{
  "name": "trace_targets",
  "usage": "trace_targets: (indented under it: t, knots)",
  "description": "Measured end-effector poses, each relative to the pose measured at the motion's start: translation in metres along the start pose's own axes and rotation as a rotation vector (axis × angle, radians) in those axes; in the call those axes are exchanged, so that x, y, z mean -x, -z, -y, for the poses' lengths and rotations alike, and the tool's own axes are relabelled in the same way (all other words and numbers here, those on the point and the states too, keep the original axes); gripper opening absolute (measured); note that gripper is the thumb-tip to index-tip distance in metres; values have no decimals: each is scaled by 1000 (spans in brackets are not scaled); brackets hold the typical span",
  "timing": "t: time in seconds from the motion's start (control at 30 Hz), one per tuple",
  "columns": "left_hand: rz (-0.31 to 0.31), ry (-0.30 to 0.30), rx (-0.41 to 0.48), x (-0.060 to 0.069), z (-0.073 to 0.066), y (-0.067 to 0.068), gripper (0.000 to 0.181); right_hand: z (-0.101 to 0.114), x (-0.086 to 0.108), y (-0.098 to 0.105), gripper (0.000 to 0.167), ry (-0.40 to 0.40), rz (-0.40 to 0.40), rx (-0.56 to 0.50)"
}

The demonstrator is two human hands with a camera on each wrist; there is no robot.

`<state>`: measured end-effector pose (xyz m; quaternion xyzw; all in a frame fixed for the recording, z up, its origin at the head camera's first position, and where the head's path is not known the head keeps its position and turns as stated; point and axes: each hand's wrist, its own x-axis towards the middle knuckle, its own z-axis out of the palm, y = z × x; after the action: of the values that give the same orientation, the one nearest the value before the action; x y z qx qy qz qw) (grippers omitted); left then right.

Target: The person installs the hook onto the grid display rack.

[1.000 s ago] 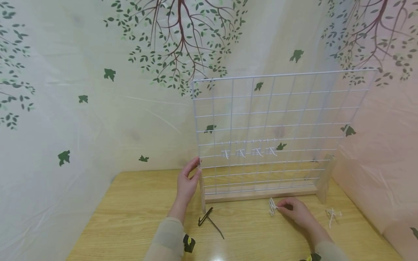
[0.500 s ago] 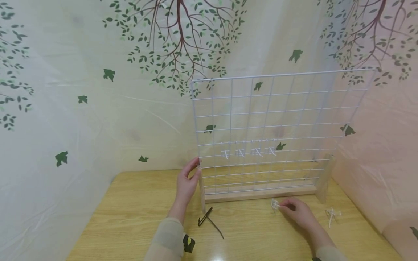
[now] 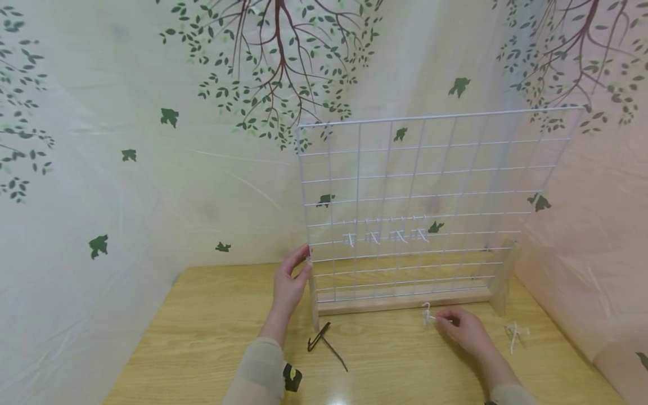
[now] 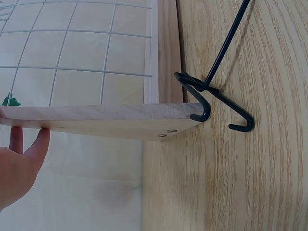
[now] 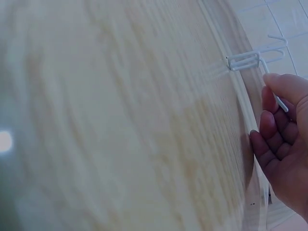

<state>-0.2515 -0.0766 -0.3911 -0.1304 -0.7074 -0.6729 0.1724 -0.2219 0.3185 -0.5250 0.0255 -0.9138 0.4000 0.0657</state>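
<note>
In the head view my left hand (image 3: 289,287) touches the left wooden upright (image 3: 313,298) of a white wire grid rack (image 3: 387,197). The left wrist view shows fingertips (image 4: 44,132) resting against the upright's outer face. My right hand (image 3: 463,329) pinches the straight arm of a white wire hook (image 3: 427,316) between thumb and fingers, just in front of the wooden base bar. In the right wrist view that hook (image 5: 245,60) has its bent ends toward the grid, and the other fingers curl below. Several white hooks (image 3: 399,235) hang in a row on the grid.
A black wire hook (image 3: 319,338) lies on the table (image 3: 212,337) by the left upright. Another white hook (image 3: 513,336) lies at the right, beyond the right hand. The right wooden upright (image 3: 504,278) stands near the table's right edge. Patterned curtains (image 3: 228,185) enclose the table.
The white hook has turned in my right fingers, and its bent ends now point upward. The right hand itself has barely shifted. My left hand stays at the upright.
</note>
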Motion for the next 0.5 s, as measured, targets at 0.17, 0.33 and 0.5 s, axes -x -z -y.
trace_targets:
  t: [0.17, 0.33, 0.5]
  knots:
    - [2, -10, -4, -1, 0, 1, 38, 1, 0, 1, 12, 8, -13, 4]
    - [10, -25, -23, -1, -1, 3, 38, 2, 1, 2, 13, 3, -23, 5]
    - [25, -6, -49, -2, -4, 5, 39, 3, 0, 3, 16, -11, -30, -3]
